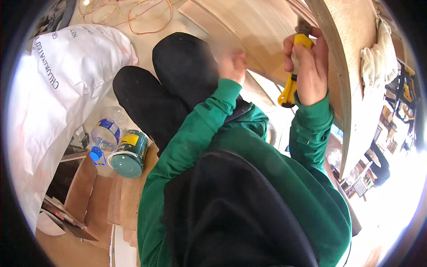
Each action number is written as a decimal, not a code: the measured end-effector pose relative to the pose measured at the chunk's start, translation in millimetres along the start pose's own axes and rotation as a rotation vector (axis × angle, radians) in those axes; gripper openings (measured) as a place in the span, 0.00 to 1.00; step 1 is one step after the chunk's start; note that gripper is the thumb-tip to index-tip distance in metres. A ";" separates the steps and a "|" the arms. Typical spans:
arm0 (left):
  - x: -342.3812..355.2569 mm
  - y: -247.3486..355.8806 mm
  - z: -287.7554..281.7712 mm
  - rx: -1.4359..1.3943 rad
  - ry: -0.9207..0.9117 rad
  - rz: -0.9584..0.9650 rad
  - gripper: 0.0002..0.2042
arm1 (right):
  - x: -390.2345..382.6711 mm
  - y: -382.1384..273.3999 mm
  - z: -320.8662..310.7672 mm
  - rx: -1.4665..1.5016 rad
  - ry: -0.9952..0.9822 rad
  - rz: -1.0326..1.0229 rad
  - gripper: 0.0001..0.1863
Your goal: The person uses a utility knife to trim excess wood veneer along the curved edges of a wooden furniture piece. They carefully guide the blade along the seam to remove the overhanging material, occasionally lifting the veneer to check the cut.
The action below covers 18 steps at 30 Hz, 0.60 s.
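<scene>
My right hand [310, 73] is wrapped round a yellow and black utility knife [288, 92], its metal tip pointing up and away from me. Beside this hand rises the thick, curved edge of a wooden panel [334, 49]. My left hand [232, 67] is near my raised knee, close to a curved wooden surface with layered strips [255, 33]. Motion smears its fingers, so their position and anything in them are unclear.
To the left stand a large white sack [75, 62], a clear plastic bottle with a blue cap [105, 135] and a green bucket [130, 153]. Thin wires [138, 20] lie tangled at the far left. A pale cloth [378, 60] hangs on the panel's right side.
</scene>
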State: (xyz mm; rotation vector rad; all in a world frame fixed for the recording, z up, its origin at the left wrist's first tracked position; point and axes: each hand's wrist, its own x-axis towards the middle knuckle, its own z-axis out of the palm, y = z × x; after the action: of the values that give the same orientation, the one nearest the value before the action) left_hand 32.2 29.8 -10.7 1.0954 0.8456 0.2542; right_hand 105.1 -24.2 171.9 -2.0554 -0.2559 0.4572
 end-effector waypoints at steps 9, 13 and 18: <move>-9.5 3.9 20.1 -0.057 -0.113 -0.059 0.05 | 16.4 -14.4 19.5 -0.271 -0.080 -0.267 0.13; 3.3 -1.0 15.4 -0.175 -0.134 -0.072 0.06 | 25.6 -27.8 31.1 -0.483 -0.187 -0.303 0.10; 76.1 -6.0 3.3 -0.062 0.253 0.095 0.14 | 46.9 18.1 30.7 -1.024 -0.420 -0.396 0.11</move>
State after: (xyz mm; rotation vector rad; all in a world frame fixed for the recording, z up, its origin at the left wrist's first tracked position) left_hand 84.3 68.2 -51.4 1.0603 1.0045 0.5037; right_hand 134.6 7.8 132.3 -2.7513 -1.3510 0.5671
